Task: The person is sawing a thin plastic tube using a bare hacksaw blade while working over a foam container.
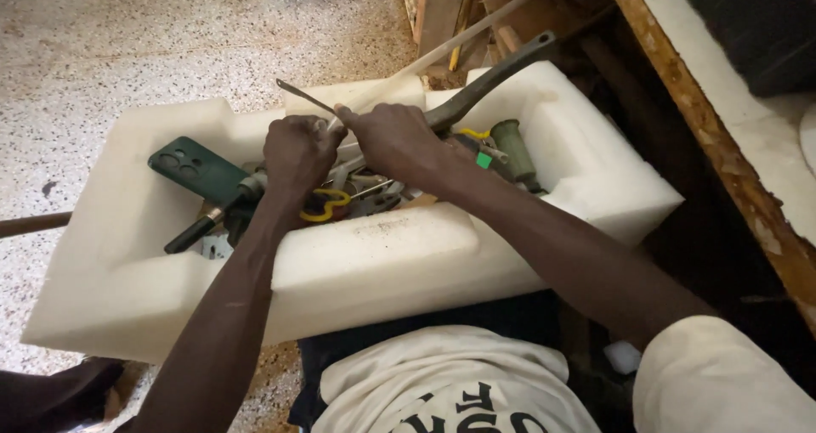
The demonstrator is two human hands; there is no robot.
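Speckled floor under white foam tray (full of tools). Left hand and right hand both closed on thin metal strip, just above pliers. Sorting step; needs steady grip next.

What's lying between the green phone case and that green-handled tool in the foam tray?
Both hands and a heap of small tools, seen in the head view.

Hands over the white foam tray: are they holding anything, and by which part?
Both the left hand and right hand grip a thin metal blade near one end; its pointed end sticks out left.
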